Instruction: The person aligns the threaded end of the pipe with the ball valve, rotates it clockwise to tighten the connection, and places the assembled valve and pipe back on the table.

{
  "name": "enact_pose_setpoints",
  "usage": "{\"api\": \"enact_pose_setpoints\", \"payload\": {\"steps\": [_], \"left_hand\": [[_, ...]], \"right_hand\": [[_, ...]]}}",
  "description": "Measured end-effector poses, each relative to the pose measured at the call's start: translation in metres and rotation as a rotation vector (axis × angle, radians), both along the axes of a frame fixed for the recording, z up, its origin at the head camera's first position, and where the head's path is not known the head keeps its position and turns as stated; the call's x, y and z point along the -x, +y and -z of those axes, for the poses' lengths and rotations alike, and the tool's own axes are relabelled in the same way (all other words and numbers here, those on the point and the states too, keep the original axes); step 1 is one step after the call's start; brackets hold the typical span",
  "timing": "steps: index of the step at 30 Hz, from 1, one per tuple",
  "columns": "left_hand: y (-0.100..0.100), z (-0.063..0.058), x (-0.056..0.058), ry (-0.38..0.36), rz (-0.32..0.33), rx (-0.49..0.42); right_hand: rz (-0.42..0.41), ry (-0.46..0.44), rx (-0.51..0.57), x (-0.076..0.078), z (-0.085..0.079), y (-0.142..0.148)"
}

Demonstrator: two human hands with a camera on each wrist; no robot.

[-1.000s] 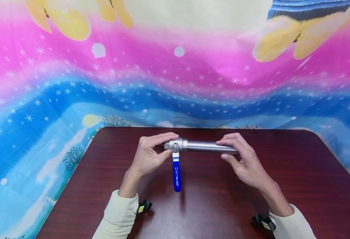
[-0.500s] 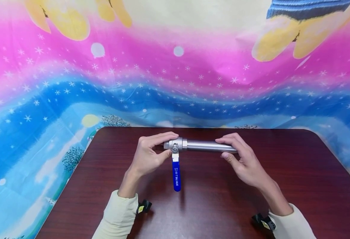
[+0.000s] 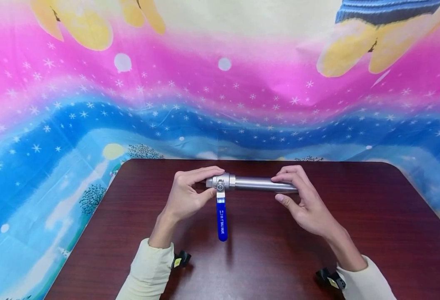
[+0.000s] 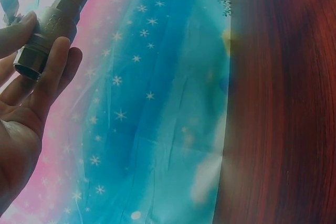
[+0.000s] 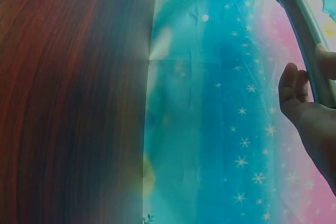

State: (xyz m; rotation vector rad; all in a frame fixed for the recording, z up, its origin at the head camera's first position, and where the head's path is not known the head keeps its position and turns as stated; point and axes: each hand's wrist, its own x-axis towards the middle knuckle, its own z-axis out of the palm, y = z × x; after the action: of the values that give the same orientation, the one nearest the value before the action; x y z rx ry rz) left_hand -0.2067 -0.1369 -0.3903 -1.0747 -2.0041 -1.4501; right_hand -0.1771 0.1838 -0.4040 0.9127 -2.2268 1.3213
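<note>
In the head view a steel ball valve with a blue lever handle is held level above the table. The handle points toward me and carries white lettering. My left hand grips the valve body between thumb and fingers, near its hexagonal open end. A smooth metal pipe extends rightward from the valve's other end. Loosely curled about its far end is my right hand; an index finger lies over the pipe, while the thumb tip is just below its lower edge. The right hand hides the pipe's end.
A dark red-brown wooden table lies under both hands. Behind it hangs a pink and blue patterned cloth. Black wrist devices sit at both light sleeves.
The right fingers have shifted on the pipe, and the thumb has dropped slightly away from its lower edge. The left hand and valve stay nearly still.
</note>
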Motion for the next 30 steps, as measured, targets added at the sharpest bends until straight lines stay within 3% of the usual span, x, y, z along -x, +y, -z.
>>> {"api": "enact_pose_setpoints", "payload": {"steps": [5, 30], "left_hand": [[0.0006, -0.0002, -0.0005, -0.007, -0.001, 0.0], [0.0018, 0.0001, -0.0005, 0.011, -0.021, 0.019]], "right_hand": [[0.006, 0.045, 0.011, -0.0001, -0.0004, -0.0011], [0.031, 0.005, -0.028, 0.0044, 0.0004, 0.0037]]}}
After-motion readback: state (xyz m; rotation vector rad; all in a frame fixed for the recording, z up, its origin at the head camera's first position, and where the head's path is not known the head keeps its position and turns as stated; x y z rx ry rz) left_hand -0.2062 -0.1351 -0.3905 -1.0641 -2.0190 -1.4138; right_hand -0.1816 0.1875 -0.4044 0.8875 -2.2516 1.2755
